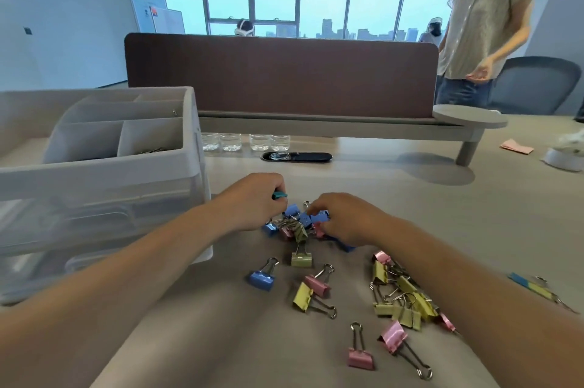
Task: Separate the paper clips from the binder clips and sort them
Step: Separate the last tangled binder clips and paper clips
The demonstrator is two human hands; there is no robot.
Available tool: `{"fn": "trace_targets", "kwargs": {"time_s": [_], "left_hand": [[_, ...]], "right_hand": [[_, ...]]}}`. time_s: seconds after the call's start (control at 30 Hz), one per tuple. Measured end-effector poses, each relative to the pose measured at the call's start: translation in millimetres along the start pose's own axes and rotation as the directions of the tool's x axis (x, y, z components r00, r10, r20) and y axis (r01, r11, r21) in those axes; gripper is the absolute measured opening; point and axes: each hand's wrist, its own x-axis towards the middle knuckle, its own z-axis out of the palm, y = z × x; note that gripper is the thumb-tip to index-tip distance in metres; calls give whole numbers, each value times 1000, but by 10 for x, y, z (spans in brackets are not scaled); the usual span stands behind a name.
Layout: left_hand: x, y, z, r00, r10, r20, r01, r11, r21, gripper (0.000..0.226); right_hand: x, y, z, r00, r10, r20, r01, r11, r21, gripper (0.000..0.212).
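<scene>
A heap of blue, pink and olive binder clips (297, 223) lies on the table between my hands. My left hand (256, 201) is closed around a teal binder clip (279, 196) at the heap's left edge. My right hand (341, 217) grips blue binder clips (322, 216) on the heap's right side. Loose binder clips lie nearer me: a blue one (262, 280), yellow and pink ones (311, 289), a yellow cluster (401, 299), two pink ones (376, 353). The white organizer (94, 172) at left holds paper clips (151, 151) in its front right compartment.
A brown desk divider (281, 74) on a low shelf crosses the back. Water bottles (246, 141) and a black cable slot (297, 157) sit behind the heap. A person (483, 24) stands at right by a chair. A white bowl (565, 158) and pink paper (516, 146) lie far right.
</scene>
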Motion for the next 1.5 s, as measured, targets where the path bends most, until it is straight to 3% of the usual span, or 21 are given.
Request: {"fn": "trace_targets", "kwargs": {"time_s": [0.23, 0.47, 0.8, 0.97, 1.13, 1.27, 1.4, 1.5], "left_hand": [[-86, 103, 133, 997, 55, 47, -54, 998, -6, 6], [-112, 341, 277, 992, 84, 91, -85, 996, 4, 16], [-41, 979, 566, 958, 238, 161, -237, 971, -26, 18], [-6, 1334, 760, 928, 291, 233, -291, 956, -39, 15], [63, 1554, 925, 920, 290, 264, -321, 944, 79, 18], [149, 1553, 992, 930, 253, 267, -305, 936, 176, 20], [147, 1592, 1043, 927, 238, 290, -291, 944, 156, 23], [127, 1639, 1060, 918, 270, 289, -311, 944, 106, 23]], "right_hand": [[-120, 25, -35, 995, 32, 90, -26, 997, -69, 43], [-402, 309, -238, 995, 88, -38, -89, 996, -13, 33], [-1070, 900, -395, 958, 278, -65, -280, 960, -26, 24], [-1460, 1230, -483, 900, 435, -34, -437, 898, -55, 24], [-1748, 1532, -520, 802, 597, 9, -594, 798, -101, 29], [-1845, 1588, -497, 764, 644, 47, -626, 756, -191, 38], [-1853, 1607, -427, 750, 652, 111, -602, 742, -295, 41], [-1850, 1642, -384, 773, 630, 79, -599, 765, -239, 39]]}}
